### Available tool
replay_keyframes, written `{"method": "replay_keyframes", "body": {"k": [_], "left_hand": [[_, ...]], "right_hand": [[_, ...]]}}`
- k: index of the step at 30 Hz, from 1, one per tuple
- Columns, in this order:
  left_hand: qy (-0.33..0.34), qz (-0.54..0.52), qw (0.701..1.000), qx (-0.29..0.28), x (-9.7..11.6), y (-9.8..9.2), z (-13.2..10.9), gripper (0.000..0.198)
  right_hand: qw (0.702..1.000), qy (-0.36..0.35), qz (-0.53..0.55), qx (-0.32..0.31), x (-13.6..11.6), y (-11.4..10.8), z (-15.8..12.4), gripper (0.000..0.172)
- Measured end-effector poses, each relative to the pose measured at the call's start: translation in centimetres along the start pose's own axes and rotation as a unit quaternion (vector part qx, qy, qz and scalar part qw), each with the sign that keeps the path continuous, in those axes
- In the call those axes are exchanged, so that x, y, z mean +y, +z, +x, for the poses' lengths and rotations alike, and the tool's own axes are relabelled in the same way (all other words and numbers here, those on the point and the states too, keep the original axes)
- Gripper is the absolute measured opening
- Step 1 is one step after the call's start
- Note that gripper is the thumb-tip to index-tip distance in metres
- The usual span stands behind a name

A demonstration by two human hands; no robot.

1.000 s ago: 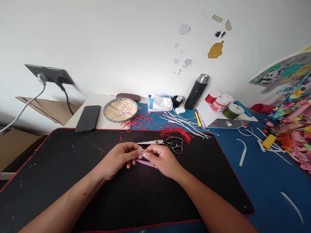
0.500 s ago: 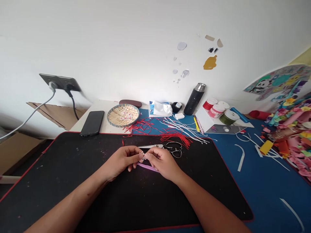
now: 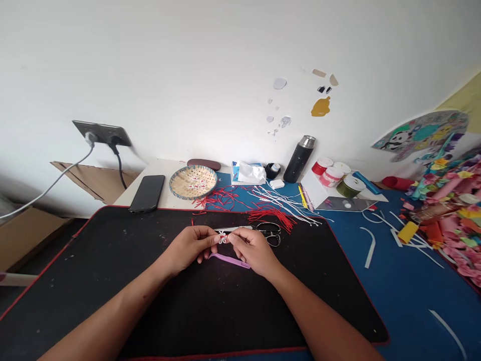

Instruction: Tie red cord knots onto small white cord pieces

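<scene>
A white wall rises behind a blue tabletop bearing a black, red-edged mat. Above the mat, the person's left hand and right hand pinch a small white-and-red looped flower between them.

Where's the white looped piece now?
The white looped piece is slightly left of centre in the head view, between the left hand and right hand, above the purple tool.

A black phone lies at left, and a black thermos stands near a tissue box.
</scene>
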State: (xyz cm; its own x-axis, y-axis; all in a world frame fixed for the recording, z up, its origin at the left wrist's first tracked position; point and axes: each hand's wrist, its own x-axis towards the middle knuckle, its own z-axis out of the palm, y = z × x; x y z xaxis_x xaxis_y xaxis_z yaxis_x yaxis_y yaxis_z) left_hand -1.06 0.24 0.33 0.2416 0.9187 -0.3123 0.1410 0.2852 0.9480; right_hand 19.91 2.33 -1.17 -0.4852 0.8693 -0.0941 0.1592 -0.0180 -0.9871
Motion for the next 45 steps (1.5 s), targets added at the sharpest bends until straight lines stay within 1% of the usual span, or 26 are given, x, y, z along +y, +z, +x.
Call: {"method": "replay_keyframes", "body": {"k": [3,6,13,15,22,28,33,37,45], "left_hand": [[0.001,0.018,1.000,0.019,-0.1,-0.2,0.2,0.048],[0.009,0.022,0.999,0.025,-0.2,-0.3,0.3,0.048],[0.021,-0.012,1.000,-0.004,-0.3,-0.5,0.2,0.048],[0.026,-0.005,1.000,0.002,-0.3,-0.5,0.2,0.048],[0.088,0.079,0.992,0.049,-0.2,-0.3,0.3,0.040],[0.092,0.143,0.982,0.087,-0.5,-0.4,0.1,0.032],[0.107,0.179,0.973,0.101,-0.5,-0.2,0.0,0.028],[0.116,0.155,0.976,0.101,-0.6,-0.1,0.1,0.030],[0.120,0.055,0.987,0.090,-0.4,0.1,0.1,0.037]], "right_hand": [[1.000,0.001,0.007,0.004,0.2,0.0,0.1,0.038],[1.000,-0.004,0.014,0.005,0.4,-0.1,0.1,0.040],[1.000,-0.008,0.003,0.015,0.4,-0.2,0.1,0.042],[1.000,-0.009,0.002,0.016,0.3,-0.2,0.1,0.042],[0.998,0.003,0.056,0.011,0.6,-0.1,0.3,0.043],[0.998,0.006,0.057,0.007,1.1,-0.1,0.4,0.043],[0.996,0.004,0.085,0.012,1.0,-0.2,0.4,0.041],[0.996,0.012,0.090,0.014,1.1,-0.3,0.5,0.042],[0.998,0.009,0.064,0.013,0.9,-0.5,0.5,0.042]]}}
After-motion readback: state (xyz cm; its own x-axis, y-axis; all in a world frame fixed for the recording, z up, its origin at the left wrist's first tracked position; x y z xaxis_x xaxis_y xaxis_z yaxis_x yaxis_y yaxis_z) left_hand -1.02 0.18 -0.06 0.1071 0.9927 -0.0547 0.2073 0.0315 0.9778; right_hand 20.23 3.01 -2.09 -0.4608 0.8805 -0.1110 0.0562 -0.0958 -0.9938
